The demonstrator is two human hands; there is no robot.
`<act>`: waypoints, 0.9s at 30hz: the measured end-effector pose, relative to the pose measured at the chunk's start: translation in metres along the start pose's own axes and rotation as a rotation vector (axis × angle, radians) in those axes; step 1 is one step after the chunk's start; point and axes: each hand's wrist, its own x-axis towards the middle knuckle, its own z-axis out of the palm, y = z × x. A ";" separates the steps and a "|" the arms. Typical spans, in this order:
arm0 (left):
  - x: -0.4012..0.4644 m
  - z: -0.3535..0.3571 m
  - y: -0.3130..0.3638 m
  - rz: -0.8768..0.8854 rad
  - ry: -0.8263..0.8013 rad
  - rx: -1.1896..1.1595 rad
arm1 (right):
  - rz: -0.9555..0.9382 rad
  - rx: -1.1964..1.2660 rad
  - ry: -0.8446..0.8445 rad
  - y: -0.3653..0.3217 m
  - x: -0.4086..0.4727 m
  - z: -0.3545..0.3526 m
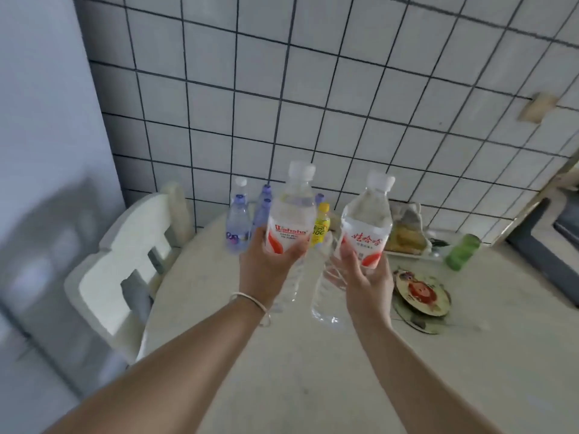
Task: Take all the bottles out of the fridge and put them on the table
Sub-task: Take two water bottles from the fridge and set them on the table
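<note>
My left hand [266, 270] grips a clear water bottle with a red and white label [291, 214] around its middle, held above the round pale table [313, 371]. My right hand [366, 283] grips a second clear water bottle with the same kind of label [366, 227]. Both bottles are tilted, caps pointing away from me. At the table's far edge near the wall stand a clear bottle with a purple label [238, 217], two purple-capped bottles [263, 208] and a small yellow bottle [321, 223]. The fridge is not in view.
A white chair [125, 264] stands left of the table. On the right of the table lie a decorated plate [421, 292], a green bottle [463, 252] and a bag of food [407, 230]. A tiled wall [344, 89] rises behind.
</note>
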 end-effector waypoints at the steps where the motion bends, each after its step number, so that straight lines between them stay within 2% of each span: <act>1: 0.016 0.000 -0.011 -0.002 -0.002 -0.002 | 0.002 0.004 -0.027 0.006 0.013 0.014; 5: 0.075 -0.005 -0.049 -0.043 -0.078 0.005 | -0.006 -0.027 -0.114 0.025 0.059 0.062; 11: 0.139 -0.013 -0.100 -0.107 -0.125 0.154 | 0.078 -0.027 -0.261 0.064 0.105 0.122; 14: 0.158 -0.017 -0.121 -0.149 -0.151 0.175 | 0.104 -0.033 -0.291 0.087 0.120 0.140; 19: 0.179 -0.023 -0.162 -0.198 -0.101 0.199 | 0.135 -0.093 -0.308 0.129 0.138 0.164; 27: 0.191 -0.025 -0.209 -0.256 -0.143 0.210 | 0.184 -0.130 -0.341 0.172 0.152 0.185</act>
